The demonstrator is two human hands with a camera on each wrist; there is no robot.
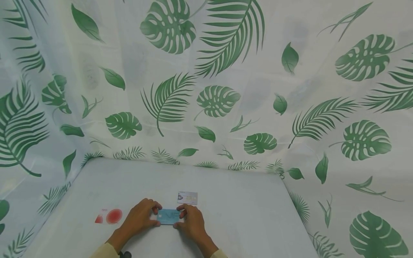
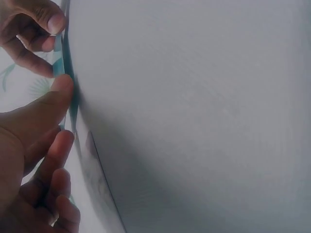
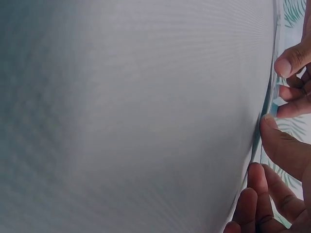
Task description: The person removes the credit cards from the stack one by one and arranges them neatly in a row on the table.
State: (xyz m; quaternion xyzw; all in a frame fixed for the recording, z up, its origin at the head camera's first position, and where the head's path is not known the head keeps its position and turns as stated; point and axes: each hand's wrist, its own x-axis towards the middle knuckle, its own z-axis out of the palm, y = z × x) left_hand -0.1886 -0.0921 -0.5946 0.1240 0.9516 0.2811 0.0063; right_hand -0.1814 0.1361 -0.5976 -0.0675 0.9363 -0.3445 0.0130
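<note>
A blue card (image 1: 169, 216) with the letters VIP on it lies between my two hands in the head view. My left hand (image 1: 141, 217) pinches its left end between thumb and fingers. At the opposite end my right hand (image 1: 192, 221) holds it the same way, fingertips covering the corners. In the left wrist view the blue card (image 2: 58, 66) shows nearly edge-on, close over the white surface. Just beyond the right fingers sits a silver-white card (image 1: 188, 197) with a dark emblem at its left.
Left of my left hand, a white card with red shapes (image 1: 114, 216) lies on the white tabletop (image 1: 245, 208). Hanging sheets with green leaf prints (image 1: 219, 102) enclose the table at the back and both sides. A small dark round object (image 1: 126, 254) shows near my left wrist.
</note>
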